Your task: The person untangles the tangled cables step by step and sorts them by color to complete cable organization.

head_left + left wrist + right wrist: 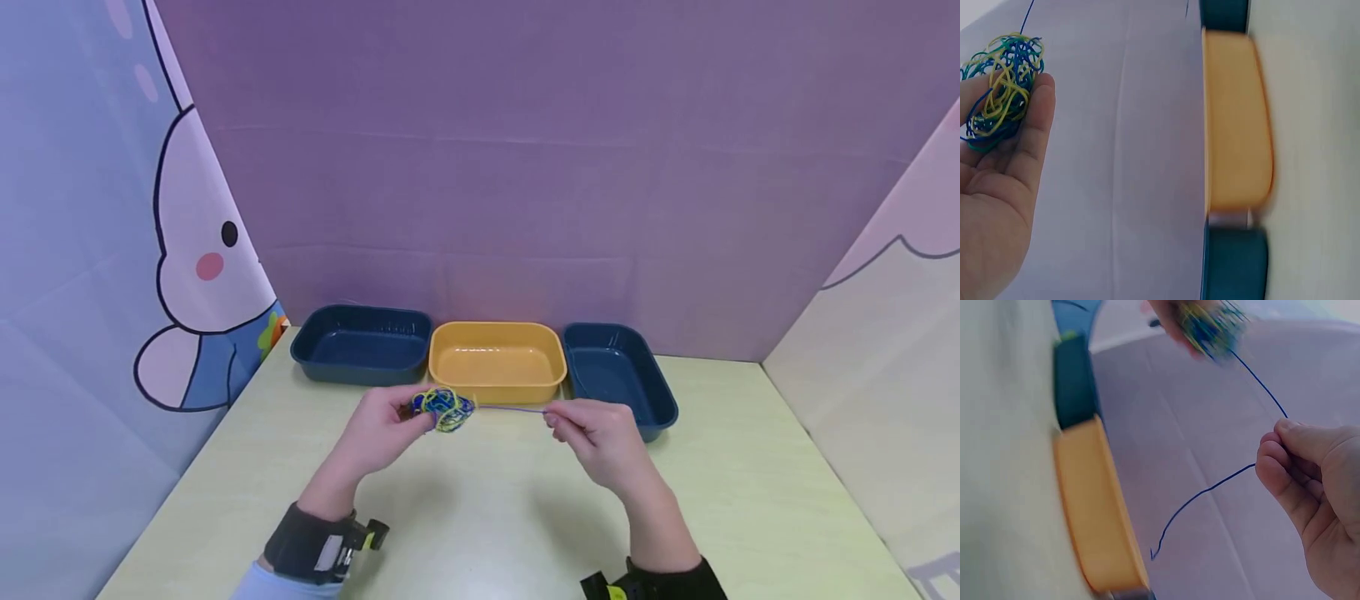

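Note:
A tangled bundle of blue, yellow and green cord [444,408] is held by my left hand [386,429], thumb on the near side and fingers behind it. From the bundle a single blue strand [1262,385] runs across to my right hand [600,442], which pinches it between thumb and fingertips. Past that pinch the strand's loose end [1179,512] curves away freely, as the right wrist view shows. Both hands are raised above the table, the bundle overlapping the front of the yellow tray [498,392] in the head view.
Along the back of the table [487,517] stand a dark blue tray [360,372] at left, the yellow tray in the middle and another dark blue tray [660,417] at right, set at an angle. Behind them rises a purple cloth backdrop [525,183], with printed panels at both sides.

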Tool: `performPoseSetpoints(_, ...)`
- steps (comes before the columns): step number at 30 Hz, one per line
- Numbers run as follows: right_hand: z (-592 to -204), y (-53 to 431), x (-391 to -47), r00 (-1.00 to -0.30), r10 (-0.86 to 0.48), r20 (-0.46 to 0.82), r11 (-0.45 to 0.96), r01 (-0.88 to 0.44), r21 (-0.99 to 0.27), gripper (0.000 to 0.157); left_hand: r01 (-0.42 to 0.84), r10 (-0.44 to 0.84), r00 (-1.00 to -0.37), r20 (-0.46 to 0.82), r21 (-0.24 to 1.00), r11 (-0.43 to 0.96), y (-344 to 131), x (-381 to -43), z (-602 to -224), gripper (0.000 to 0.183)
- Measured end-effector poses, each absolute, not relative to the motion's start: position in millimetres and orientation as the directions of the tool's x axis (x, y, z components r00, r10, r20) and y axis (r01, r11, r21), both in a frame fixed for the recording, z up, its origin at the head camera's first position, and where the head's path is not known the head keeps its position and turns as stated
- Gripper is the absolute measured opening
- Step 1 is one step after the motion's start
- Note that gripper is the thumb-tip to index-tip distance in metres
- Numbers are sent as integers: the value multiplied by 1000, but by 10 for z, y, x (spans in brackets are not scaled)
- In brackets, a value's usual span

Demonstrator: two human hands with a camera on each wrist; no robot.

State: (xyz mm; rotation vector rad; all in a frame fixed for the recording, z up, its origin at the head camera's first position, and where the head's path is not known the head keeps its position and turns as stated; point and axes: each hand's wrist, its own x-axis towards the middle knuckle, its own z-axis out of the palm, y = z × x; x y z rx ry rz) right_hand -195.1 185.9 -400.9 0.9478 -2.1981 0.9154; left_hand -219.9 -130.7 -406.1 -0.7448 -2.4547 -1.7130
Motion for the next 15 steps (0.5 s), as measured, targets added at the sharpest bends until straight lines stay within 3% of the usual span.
performPoseSetpoints(5,-3972,2161,-1953,-603,-283,746,511,-753,-415,19,374,190,-925,329,879,297,-1580,-2233,-4024,31)
performPoseSetpoints(15,-3967,2350,-1962,-670,-213,711,550,-684,-480,17,348,201,-933,299,891,291,-1506,-2240,-4000,32)
